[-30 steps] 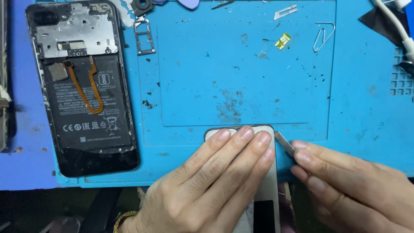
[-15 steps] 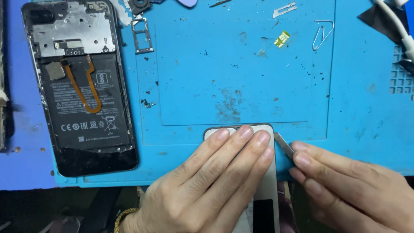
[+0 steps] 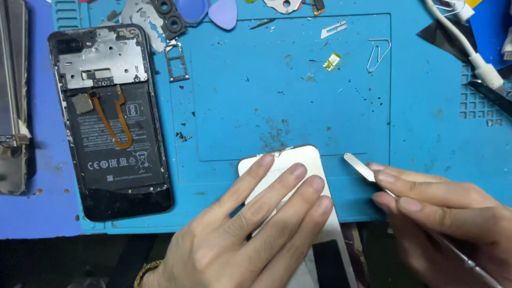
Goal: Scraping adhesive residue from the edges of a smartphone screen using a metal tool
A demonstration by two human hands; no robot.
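Head view, my left hand (image 3: 245,234) flat, fingers together on the white panel (image 3: 296,160), right hand (image 3: 442,218) pinching a thin metal tool (image 3: 358,166) at three o'clock, bare blue mat (image 3: 298,90) at twelve.

Blue silicone repair mat (image 3: 426,133) carrying an opened smartphone (image 3: 109,120) with exposed battery and orange flex cable (image 3: 114,120); a SIM tray (image 3: 177,61), paper clip (image 3: 377,53), guitar-pick opening tool (image 3: 223,13) and white cable (image 3: 469,45).

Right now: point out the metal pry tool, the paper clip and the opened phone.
metal pry tool (image 3: 358,166), head view, flat blade near its tip.
paper clip (image 3: 377,55), head view, middle of the wire loop.
opened phone (image 3: 109,136), head view, black battery.
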